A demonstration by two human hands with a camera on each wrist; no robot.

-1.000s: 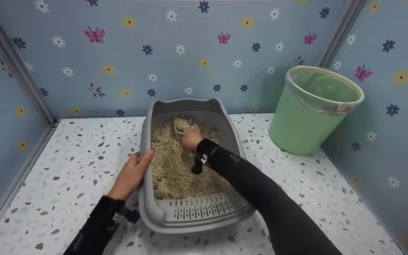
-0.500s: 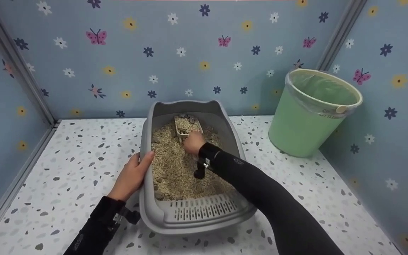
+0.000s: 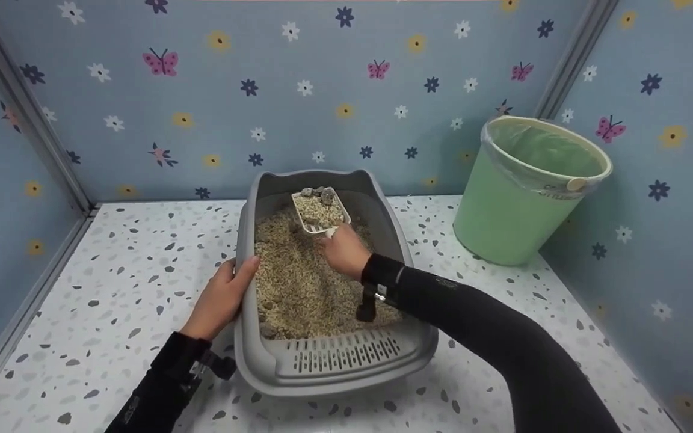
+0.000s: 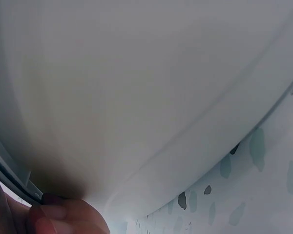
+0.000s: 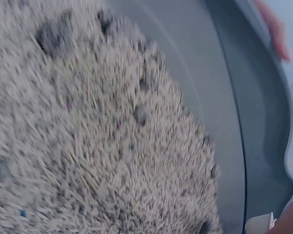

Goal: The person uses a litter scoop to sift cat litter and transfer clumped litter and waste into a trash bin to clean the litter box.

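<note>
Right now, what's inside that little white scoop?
The scoop in the right hand is heaped with pale litter pellets, with a few gray clumps at its far end. Whatever lies under the heap is covered.

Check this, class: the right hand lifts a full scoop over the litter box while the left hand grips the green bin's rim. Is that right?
Not quite. In the head view the left hand grips the litter box rim, not the green bin. The right hand does lift the full scoop.

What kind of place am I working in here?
Likely a staged pet-care corner, not a real room: a grey litter box of pellet litter and a lined green bin sit on a speckled floor, boxed in by flower-and-butterfly wall panels.
</note>
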